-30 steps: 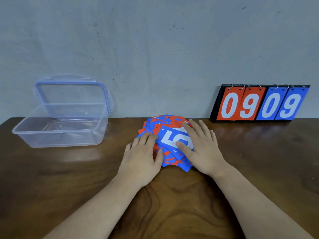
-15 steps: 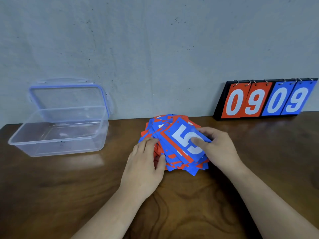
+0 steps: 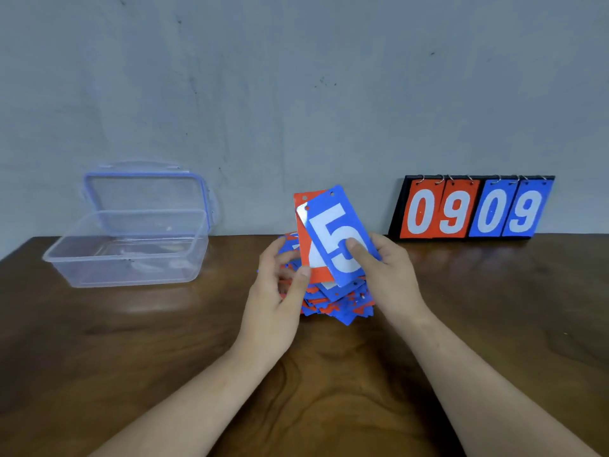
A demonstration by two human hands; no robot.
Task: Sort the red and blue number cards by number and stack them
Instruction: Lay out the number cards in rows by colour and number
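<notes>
Blue 5 card [image 3: 333, 225] pinched by right hand [image 3: 392, 278], red card [image 3: 303, 240] by left hand [image 3: 273, 301]

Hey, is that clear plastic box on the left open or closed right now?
Open: the clear plastic box has its blue-rimmed lid swung up behind it, top uncovered.
</notes>
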